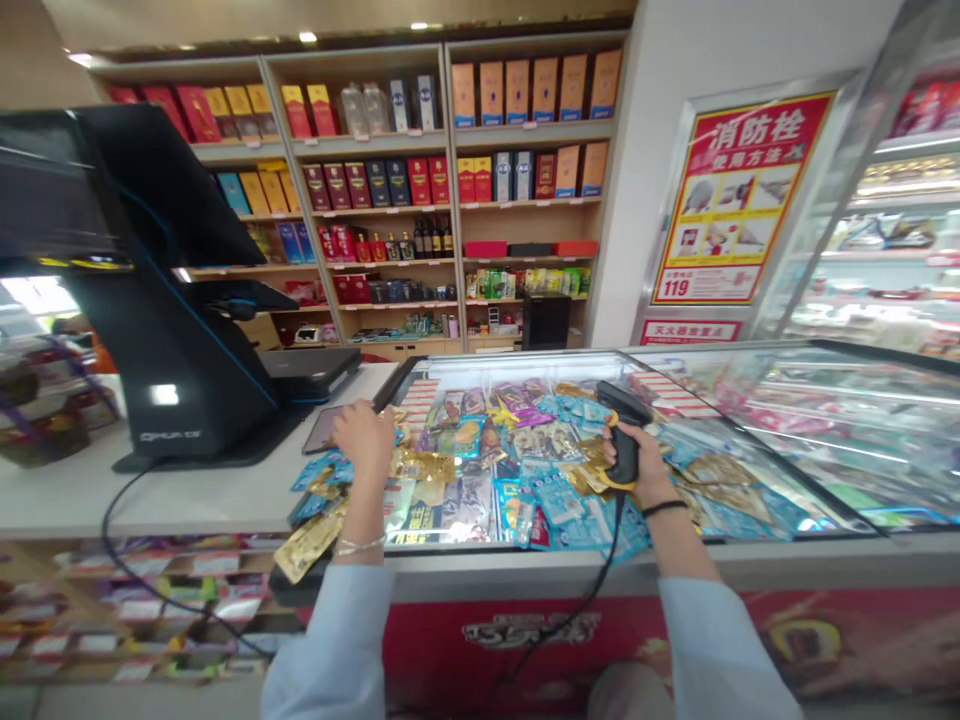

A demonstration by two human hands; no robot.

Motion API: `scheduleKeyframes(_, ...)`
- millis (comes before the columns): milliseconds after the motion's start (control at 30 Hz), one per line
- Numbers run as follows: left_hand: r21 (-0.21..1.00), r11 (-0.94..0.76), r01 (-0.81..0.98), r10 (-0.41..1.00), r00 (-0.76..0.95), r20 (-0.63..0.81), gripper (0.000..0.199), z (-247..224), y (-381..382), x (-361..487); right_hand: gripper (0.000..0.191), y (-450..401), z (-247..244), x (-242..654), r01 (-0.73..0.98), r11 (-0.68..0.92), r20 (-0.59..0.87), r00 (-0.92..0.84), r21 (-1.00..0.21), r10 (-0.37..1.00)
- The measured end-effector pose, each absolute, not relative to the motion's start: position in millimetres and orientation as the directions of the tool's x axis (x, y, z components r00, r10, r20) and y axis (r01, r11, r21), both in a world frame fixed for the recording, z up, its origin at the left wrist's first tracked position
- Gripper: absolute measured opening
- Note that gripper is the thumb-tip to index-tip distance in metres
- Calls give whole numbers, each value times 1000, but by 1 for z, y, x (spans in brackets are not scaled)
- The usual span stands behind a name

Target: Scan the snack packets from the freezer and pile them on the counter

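My right hand (637, 460) is wrapped round the handle of a black and yellow barcode scanner (624, 425), held above the glass top of a chest freezer (517, 560). Blue and gold snack packets (559, 500) lie spread over the glass beneath it. On the left, my left hand (365, 435) is over the freezer's left corner, next to a flat dark device (322, 430) on the counter. Its fingers are bent and point down; whether they hold anything is hidden. More gold and blue packets (311, 540) are piled beside my left wrist.
A black checkout terminal (187, 380) stands on the white counter (45, 505) at left, its cable hanging down in front. The scanner's cord (600, 580) drops over the freezer's front. Shelves of boxes (375, 185) line the back wall, with a red poster (742, 200) at right.
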State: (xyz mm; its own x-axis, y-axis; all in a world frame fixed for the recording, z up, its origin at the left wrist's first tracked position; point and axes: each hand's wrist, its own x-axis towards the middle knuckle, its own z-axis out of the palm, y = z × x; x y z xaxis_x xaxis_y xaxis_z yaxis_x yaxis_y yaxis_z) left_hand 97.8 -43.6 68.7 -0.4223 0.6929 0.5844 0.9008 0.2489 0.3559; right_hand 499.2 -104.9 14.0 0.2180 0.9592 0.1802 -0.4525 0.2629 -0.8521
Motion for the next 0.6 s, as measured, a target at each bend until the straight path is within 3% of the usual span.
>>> scheduleKeyframes(133, 387, -196, 901, 882, -10, 471, 26, 54, -24, 180, 27, -112, 2, 519, -529, 247, 127, 252, -812, 959)
scheduleKeyframes(233, 586, -393, 709, 918, 263, 298, 17, 33, -9, 232, 28, -114, -8, 528, -565, 272, 116, 297, -779, 948)
scheduleKeyframes(333, 710, -380, 593, 902, 406, 144, 24, 16, 5, 261, 28, -113, -15, 530, -582, 293, 116, 323, -758, 939)
scheduleKeyframes(433, 726, -347, 595, 888, 456, 50, 33, 6, 15, 272, 27, -112, -17, 528, -578, 281, 96, 330, -766, 939)
scheduleKeyframes(600, 750, -257, 609, 874, 478, -90, 27, -1, 30, 280, 27, -113, -16, 524, -600, 277, 83, 329, -750, 941)
